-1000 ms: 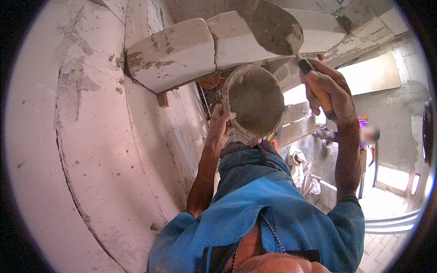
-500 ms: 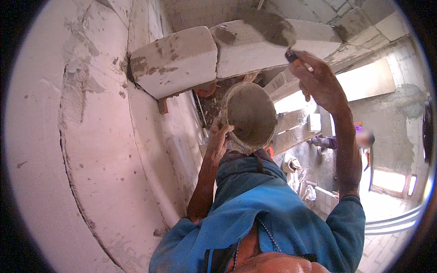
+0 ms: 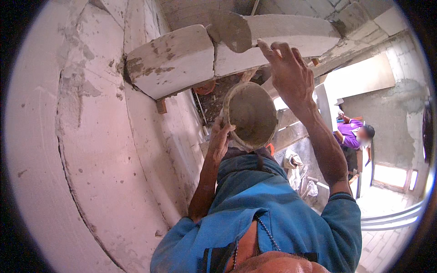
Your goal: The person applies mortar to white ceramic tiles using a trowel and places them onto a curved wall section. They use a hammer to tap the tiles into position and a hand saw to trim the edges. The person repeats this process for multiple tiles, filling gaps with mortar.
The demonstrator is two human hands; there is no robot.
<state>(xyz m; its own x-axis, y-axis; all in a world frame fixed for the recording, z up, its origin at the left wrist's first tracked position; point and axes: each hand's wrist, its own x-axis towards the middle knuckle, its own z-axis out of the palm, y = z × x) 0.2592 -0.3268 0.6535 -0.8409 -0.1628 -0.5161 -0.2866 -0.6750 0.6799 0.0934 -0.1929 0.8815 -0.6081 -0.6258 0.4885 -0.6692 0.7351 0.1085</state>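
My left hand (image 3: 222, 139) grips the near-left rim of a round, mortar-crusted bucket (image 3: 227, 105), thumb over the edge. Grey mortar (image 3: 252, 113) lines its inside. Farther off, my right hand (image 3: 290, 77) is closed around a trowel (image 3: 231, 32), its handle mostly hidden by the fingers. The grey blade lies over the right-hand pale block (image 3: 291, 34), close to the joint with the left block (image 3: 175, 61). I cannot tell whether the blade touches the block. Dark mortar smears mark the left block's top.
A pale block wall (image 3: 109, 150) rises along my left. Beyond the bucket on the right, a co-worker in a purple shirt (image 3: 349, 132) stands lower down near a pale upright panel (image 3: 324, 98). A whitish sack (image 3: 292, 160) lies below, and pale curved rails (image 3: 391, 218) cross at right.
My right hand has swung left with the trowel, bringing the blade near the joint between blocks. The left hand stays on the bucket. The co-worker shows more fully, beside the pale panel.
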